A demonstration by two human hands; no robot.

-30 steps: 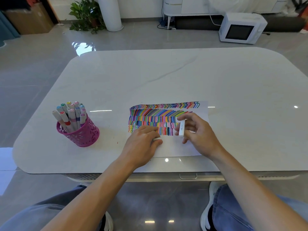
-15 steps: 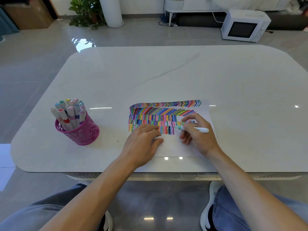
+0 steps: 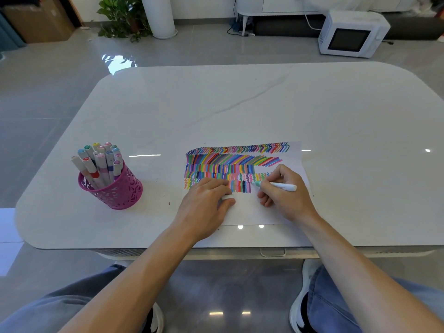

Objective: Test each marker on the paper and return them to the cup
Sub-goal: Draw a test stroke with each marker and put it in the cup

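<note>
A white sheet of paper covered in rows of coloured strokes lies on the table in front of me. My right hand pinches a white marker with a teal tip, the tip touching the paper at the end of the lowest row. My left hand rests on the paper's left part, and a small white marker cap shows between its thumb and fingers. A pink lattice cup at the left holds several capped markers, standing upright.
The white marble table has rounded corners, and its front edge runs just below my wrists. On the floor beyond stand a white microwave, a potted plant and a white cylinder.
My right hand turned the marker from upright to lying low and set its teal tip on the paper. My left hand stayed in place on the sheet.
</note>
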